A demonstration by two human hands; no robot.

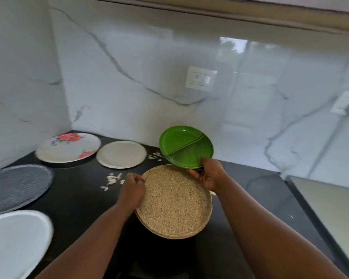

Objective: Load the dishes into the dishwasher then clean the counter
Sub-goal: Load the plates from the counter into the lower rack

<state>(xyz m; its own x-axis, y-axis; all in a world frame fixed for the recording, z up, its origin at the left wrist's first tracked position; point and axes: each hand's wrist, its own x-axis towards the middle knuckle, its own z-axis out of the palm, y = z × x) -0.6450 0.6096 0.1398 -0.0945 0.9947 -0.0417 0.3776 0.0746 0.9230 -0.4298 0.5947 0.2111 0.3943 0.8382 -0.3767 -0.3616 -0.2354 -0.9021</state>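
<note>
1. The right hand (209, 175) grasped the green plate (184, 146) by its near rim, thumb on top and fingers curled beneath, and held it tilted up above the black counter (79, 200), its face turned toward the camera.
2. The green plate had a raised line dividing it into sections, and its near edge sat just over the far rim of the speckled plate (174, 202).
3. The left hand (132, 190) gripped the speckled plate at its left rim, fingers curled over the edge.
4. The speckled plate was tan and grainy in pattern, and was in front of the person between both forearms; whether it rested on the counter or was lifted I could not tell.
5. A flowered plate (69, 147) with red blooms lay flat near the back corner of the counter, close to the marble wall (169, 77).
6. A plain pale plate (121, 154) lay just right of the flowered plate, apart from it.
7. A dark grey plate (16, 188) lay at the left edge of the counter, and a white plate (16, 242) lay nearer the camera below it.
8. Small pale scraps (112, 179) were scattered on the counter just left of the left hand, and a few more scraps (155, 156) lay behind the green plate.
9. A white switch panel (199, 78) was set in the wall above the green plate, and a second one (345, 103) showed at the far right.
</note>
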